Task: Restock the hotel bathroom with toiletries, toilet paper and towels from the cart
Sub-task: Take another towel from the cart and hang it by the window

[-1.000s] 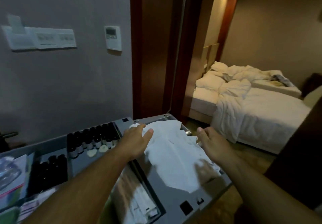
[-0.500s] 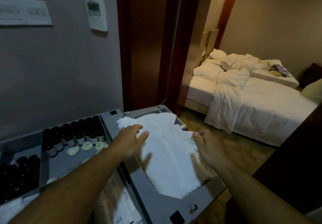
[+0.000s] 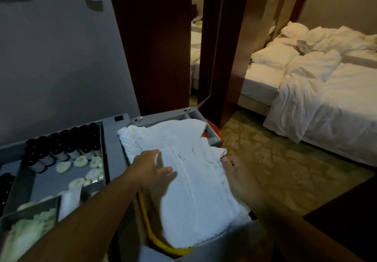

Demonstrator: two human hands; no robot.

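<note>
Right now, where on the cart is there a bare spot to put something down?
The bare grey floor of the toiletry tray, between the dark bottles behind and the round soaps to the right, is free. So is the grey ledge beside the white towel. The towel side is crowded: left hand on it, right hand at its edge.

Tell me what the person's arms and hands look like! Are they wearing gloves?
No gloves. The left hand and the right hand are bare, with no rings that I can see. The left forearm and the right forearm are bare too: no sleeves, watch or bracelet show. The light is dim, so tiny things could be missed.
</note>
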